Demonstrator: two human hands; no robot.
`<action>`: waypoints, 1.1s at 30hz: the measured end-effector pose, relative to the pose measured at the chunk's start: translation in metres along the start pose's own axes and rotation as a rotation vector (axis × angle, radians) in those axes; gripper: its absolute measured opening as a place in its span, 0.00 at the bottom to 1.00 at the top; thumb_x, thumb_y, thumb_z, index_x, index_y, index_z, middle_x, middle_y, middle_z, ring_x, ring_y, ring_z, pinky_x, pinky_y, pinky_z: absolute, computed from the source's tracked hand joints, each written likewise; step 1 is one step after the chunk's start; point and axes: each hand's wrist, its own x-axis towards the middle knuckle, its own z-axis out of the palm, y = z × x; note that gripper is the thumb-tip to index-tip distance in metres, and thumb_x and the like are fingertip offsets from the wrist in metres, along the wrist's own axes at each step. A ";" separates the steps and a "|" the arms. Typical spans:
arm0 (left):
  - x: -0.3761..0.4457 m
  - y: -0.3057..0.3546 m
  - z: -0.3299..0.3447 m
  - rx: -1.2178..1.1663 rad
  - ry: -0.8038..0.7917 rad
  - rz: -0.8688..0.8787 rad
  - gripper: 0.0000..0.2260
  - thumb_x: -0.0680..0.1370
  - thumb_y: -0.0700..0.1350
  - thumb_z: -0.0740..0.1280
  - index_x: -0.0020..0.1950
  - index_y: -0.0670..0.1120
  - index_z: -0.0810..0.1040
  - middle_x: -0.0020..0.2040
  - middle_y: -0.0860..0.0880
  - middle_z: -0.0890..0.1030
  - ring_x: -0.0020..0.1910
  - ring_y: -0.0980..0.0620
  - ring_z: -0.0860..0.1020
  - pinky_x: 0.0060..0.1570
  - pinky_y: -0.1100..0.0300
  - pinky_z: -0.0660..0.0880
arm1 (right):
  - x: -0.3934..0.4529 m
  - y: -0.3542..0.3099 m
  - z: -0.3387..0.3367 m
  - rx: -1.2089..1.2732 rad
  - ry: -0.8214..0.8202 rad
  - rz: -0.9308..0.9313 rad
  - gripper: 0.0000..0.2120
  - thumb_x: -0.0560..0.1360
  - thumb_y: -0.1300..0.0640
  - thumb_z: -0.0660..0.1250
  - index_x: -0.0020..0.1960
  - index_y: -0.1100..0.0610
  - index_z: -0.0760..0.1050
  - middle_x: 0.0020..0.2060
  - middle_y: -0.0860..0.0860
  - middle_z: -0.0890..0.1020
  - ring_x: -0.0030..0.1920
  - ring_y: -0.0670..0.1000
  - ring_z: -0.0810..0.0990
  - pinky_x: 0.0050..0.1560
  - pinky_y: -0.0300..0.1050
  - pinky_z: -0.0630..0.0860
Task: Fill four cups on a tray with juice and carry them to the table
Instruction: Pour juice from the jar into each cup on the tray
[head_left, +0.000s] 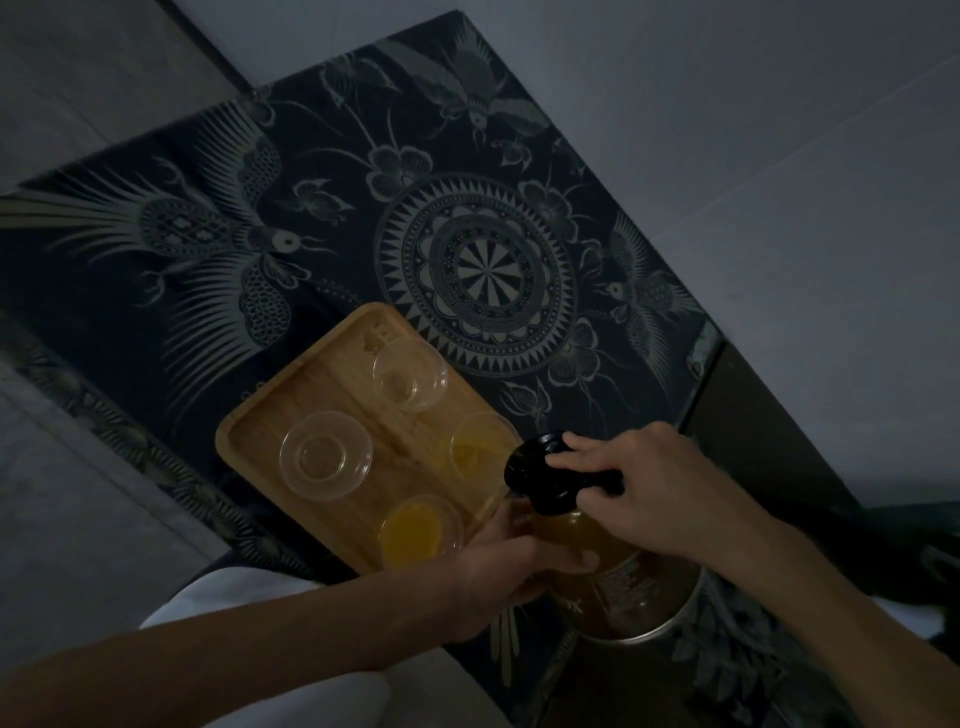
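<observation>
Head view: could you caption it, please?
Both hands hold the juice jug beside a wooden tray; two of four cups filled.

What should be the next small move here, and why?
Probably shift the juice bottle toward the far empty cup and tilt. Two cups on the tray hold juice; two look empty. Left hand holds the bottle, right hand its black cap.

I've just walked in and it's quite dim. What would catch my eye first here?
Probably the dark tablecloth with its pale birds and a big round medallion at its centre. Next, the wooden tray near the table's front edge, carrying four clear cups: two hold orange juice, two look empty. At the tray's right, the left hand grips a juice bottle while the right hand holds its black cap.
</observation>
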 end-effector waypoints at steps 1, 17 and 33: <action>-0.001 0.001 0.000 0.003 -0.001 -0.002 0.38 0.63 0.43 0.81 0.69 0.59 0.70 0.64 0.55 0.80 0.66 0.50 0.76 0.69 0.49 0.73 | 0.000 -0.001 0.000 -0.002 -0.002 0.003 0.22 0.74 0.53 0.67 0.65 0.35 0.79 0.70 0.39 0.77 0.32 0.20 0.70 0.29 0.25 0.65; -0.005 -0.001 -0.001 -0.005 -0.036 -0.050 0.35 0.70 0.38 0.80 0.71 0.56 0.70 0.68 0.52 0.78 0.67 0.49 0.76 0.65 0.52 0.76 | -0.011 -0.006 -0.003 -0.010 0.000 0.043 0.21 0.74 0.52 0.67 0.65 0.35 0.79 0.70 0.40 0.77 0.32 0.22 0.71 0.29 0.23 0.68; 0.000 -0.015 0.003 -0.037 -0.064 -0.056 0.32 0.71 0.38 0.80 0.70 0.54 0.71 0.66 0.50 0.82 0.64 0.49 0.80 0.60 0.54 0.80 | -0.022 -0.008 -0.004 -0.034 0.011 0.069 0.22 0.75 0.53 0.65 0.66 0.35 0.78 0.70 0.40 0.77 0.32 0.17 0.65 0.28 0.23 0.67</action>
